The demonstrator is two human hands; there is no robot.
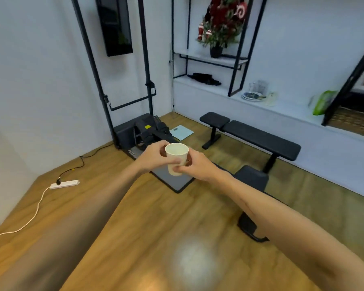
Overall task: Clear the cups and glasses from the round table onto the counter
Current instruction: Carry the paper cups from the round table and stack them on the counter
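Here the left hand (pixel 156 157) and right hand (pixel 194 164) both grip the upright paper cup (pixel 176 158); the bench (pixel 292 111) lies ahead-right.

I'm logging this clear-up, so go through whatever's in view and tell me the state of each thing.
Paper cup: upright, held in mid-air over the floor, looks empty.
Left hand: closed on the cup's left side.
Right hand: closed on the cup's lower right side.
Glass pitcher: standing on the white counter.
Plate: lying flat on the counter.
Power strip: on the floor, one plug in.
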